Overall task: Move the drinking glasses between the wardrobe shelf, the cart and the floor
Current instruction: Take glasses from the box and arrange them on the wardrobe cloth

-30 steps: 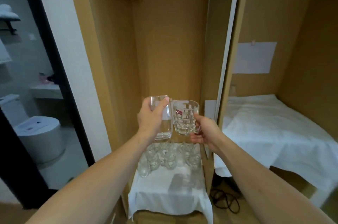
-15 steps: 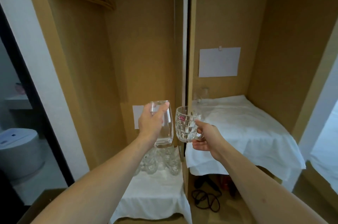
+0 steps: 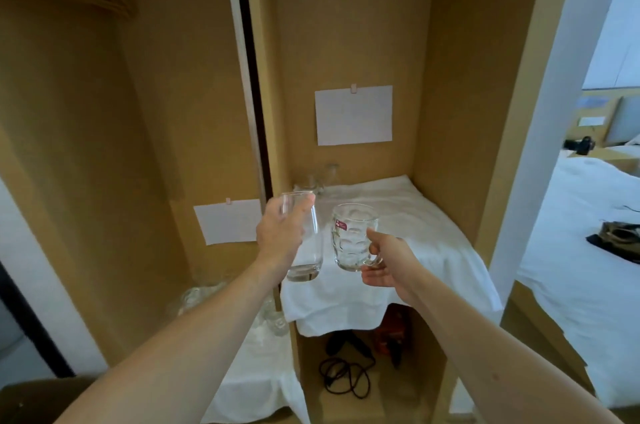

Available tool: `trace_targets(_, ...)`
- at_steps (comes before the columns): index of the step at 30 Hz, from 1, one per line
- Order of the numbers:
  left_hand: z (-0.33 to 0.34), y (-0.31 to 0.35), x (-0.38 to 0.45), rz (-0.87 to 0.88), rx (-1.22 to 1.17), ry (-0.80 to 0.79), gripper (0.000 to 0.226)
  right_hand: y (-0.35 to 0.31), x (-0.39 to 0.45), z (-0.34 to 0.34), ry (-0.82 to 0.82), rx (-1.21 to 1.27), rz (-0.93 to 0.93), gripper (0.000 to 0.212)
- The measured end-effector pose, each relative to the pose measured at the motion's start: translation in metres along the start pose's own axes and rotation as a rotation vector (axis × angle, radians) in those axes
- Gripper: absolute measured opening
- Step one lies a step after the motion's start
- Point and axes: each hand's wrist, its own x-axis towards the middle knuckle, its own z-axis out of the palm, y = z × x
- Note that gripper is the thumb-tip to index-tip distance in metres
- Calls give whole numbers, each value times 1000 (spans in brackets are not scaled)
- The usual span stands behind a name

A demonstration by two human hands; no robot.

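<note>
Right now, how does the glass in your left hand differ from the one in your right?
The tumbler in the left hand is tall, smooth-walled and has no handle; the mug in the right hand is shorter, dimpled and held by its handle. The mug carries a small red sticker; the tumbler shows none. Both are clear, empty, upright, and held above the white cloth.

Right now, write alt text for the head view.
Two bare hands hold glasses up before an open wardrobe: the left hand grips a smooth tumbler, the right hand a dimpled mug by its handle. Behind them lies a white-clothed shelf.
</note>
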Motion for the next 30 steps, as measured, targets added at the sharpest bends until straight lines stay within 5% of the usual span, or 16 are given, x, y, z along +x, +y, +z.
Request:
trace_targets(4, 36, -13, -4, -4, 35, -6, 59, -1, 18, -33, 13, -46, 28, 36)
trace_targets(8, 63, -30, -2, -51, 97, -19, 77, 6, 33, -52, 22, -71, 79, 36)
trace_targets(30, 153, -118, 189, -222, 60, -37, 67, -5, 237, -53, 140, -96, 155, 37)
